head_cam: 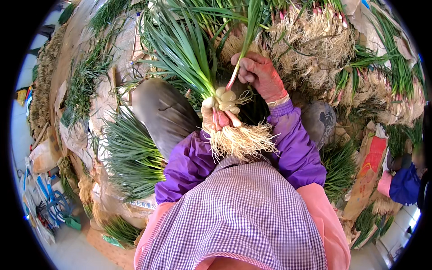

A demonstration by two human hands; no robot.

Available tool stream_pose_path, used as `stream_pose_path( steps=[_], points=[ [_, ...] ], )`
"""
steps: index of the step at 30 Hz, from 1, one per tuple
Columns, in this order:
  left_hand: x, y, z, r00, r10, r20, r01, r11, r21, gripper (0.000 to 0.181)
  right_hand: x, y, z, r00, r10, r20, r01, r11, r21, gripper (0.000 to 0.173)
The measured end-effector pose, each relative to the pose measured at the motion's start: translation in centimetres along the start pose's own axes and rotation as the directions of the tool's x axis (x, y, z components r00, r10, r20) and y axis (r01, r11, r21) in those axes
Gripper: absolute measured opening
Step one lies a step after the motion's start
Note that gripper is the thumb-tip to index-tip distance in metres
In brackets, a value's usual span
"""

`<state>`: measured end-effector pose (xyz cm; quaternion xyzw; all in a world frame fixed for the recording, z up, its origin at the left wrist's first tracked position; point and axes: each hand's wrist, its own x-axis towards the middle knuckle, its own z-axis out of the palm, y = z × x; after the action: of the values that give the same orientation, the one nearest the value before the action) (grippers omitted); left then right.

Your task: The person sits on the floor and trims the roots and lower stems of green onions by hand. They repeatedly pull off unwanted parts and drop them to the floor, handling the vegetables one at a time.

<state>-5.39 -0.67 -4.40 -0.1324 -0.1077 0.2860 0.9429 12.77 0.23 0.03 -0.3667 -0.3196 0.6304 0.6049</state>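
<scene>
My left hand (pixel 206 118) grips a bunch of green garlic plants (pixel 194 64) in front of my apron. Pale coverings show on its fingertips, which wrap around the stems. Pinkish-red bulbs (pixel 222 118) stick out below the fingers, and a thick fringe of pale roots (pixel 243 140) spreads toward me. My right hand (pixel 257 72) pinches a single green garlic stalk (pixel 233 76) between thumb and fingers, just right of the bunch. The stalk's leaves point up and away from me; its lower end is hidden behind the left fingers.
Piled garlic plants with tangled roots (pixel 314 44) fill the far right. Another leafy bundle (pixel 135 155) lies by my left knee (pixel 157 104). Loose green leaves (pixel 87 81) litter the sacking at left. Blue straps (pixel 54 199) lie at lower left. Someone in blue clothing (pixel 405 185) is at far right.
</scene>
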Motion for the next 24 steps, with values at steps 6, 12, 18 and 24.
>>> stream_pose_path(
  steps=[6, 12, 18, 24],
  points=[
    [0.0, 1.6, 0.5, 0.941, -0.153, -0.302, 0.132, 0.987, -0.089, 0.037, 1.2, 1.6, 1.3, 0.749, -0.633, -0.196, 0.046, 0.345, -0.938, 0.018],
    [1.9, -0.1, -0.1, 0.959, 0.176, -0.223, -0.026, 0.837, 0.546, 0.034, 2.2, 3.4, 0.8, 0.688, -0.668, -0.285, -0.172, 0.232, -0.957, 0.023],
    [2.5, -0.3, 0.4, 0.959, 0.171, -0.225, -0.032, 0.856, 0.516, 0.024, 3.1, 4.3, 0.4, 0.62, -0.632, -0.465, -0.261, 0.393, -0.882, 0.023],
    [-0.2, 0.5, 1.0, 0.955, 0.185, -0.23, 0.04, 0.691, 0.722, 0.026, 2.2, 0.7, -8.8, 0.667, -0.223, -0.711, -0.111, 0.914, -0.391, 0.037]
  ],
)
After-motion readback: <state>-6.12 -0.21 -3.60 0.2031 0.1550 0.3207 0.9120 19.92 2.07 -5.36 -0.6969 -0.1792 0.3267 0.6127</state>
